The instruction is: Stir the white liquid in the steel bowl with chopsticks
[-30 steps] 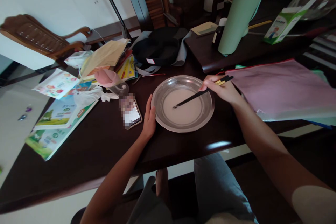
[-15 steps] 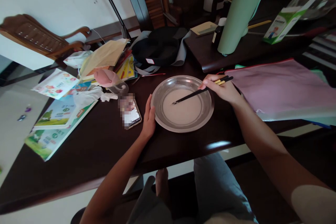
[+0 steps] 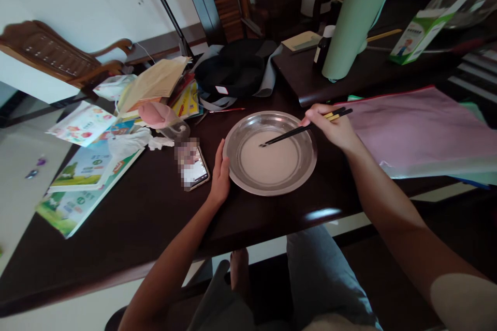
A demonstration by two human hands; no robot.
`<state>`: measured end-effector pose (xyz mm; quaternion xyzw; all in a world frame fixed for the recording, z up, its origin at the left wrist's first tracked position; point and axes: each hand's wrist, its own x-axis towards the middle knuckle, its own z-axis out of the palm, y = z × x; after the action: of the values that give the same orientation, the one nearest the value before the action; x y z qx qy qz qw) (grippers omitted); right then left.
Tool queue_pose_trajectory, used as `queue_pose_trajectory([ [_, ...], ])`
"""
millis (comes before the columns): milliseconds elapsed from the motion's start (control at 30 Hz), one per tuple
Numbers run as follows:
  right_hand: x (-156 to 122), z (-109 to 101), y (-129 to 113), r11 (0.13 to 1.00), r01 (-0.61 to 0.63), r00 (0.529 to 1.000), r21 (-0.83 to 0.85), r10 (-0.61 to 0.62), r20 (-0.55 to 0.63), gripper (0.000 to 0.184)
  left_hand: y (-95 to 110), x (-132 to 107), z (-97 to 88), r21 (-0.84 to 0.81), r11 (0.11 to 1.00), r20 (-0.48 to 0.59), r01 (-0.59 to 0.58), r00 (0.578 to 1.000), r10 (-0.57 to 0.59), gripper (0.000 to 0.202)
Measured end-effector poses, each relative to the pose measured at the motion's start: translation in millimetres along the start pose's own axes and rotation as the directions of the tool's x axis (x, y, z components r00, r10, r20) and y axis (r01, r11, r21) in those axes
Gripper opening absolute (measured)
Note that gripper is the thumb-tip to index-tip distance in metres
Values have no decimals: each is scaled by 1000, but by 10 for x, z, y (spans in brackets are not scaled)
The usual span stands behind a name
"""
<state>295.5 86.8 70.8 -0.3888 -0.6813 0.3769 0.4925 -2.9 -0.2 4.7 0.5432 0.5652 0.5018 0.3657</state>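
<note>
A wide, shallow steel bowl (image 3: 310, 165) rests on the dark table and contains a cloudy whitish liquid (image 3: 269, 163). At its left side, my left hand (image 3: 220, 178) holds the rim, fingers long and close together and the thumb side against the edge. My right hand (image 3: 330, 126), over the right rim, is closed around a pair of black chopsticks (image 3: 287, 135) with gold bands. They slant down to the left, and their tips reach the liquid's surface near the middle of the bowl.
A phone (image 3: 200, 173) lies left of the bowl, beyond it books (image 3: 85, 186), papers and a pink-topped clear container (image 3: 159, 116). Behind are a black bag (image 3: 233, 72) and a green flask (image 3: 355, 20). A pink zip pouch (image 3: 419, 132) lies at the right.
The chopstick tips have shifted slightly right and away from me across the liquid, and my right hand has moved a little right. My left hand and the bowl keep their place.
</note>
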Motion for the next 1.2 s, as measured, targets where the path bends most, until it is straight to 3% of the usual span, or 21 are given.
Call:
queue_pose_trajectory([
  [100, 13, -37, 23, 998, -18, 996, 57, 23, -83, 47, 3, 0, 1, 12, 1000, -3, -8, 1000, 8, 60],
  [300, -20, 29, -26, 1000, 1, 992, -9, 0, 127, 37, -33, 7, -3, -8, 1000, 5, -2, 1000, 2, 59],
  [500, 15, -36, 25, 999, -12, 997, 44, 16, -80, 46, -22, 6, -4, 11, 1000, 1, -15, 1000, 15, 60],
  [733, -21, 20, -23, 1000, 6, 990, -7, -5, 143, 37, -22, 5, 1, -3, 1000, -6, 1, 1000, -1, 60],
  [933, 8, -42, 16, 999, -5, 998, 43, 8, -64, 45, -6, 4, -3, 17, 1000, 0, -14, 1000, 14, 60],
  [1100, -20, 8, -14, 1000, -9, 994, 13, 8, 110, 40, -26, 8, -4, 9, 1000, -3, -11, 1000, 11, 59],
  [1200, -11, 9, -6, 1000, 6, 997, -14, -5, 72, 37, -43, 11, -3, -6, 1000, -3, -6, 1000, 6, 60],
])
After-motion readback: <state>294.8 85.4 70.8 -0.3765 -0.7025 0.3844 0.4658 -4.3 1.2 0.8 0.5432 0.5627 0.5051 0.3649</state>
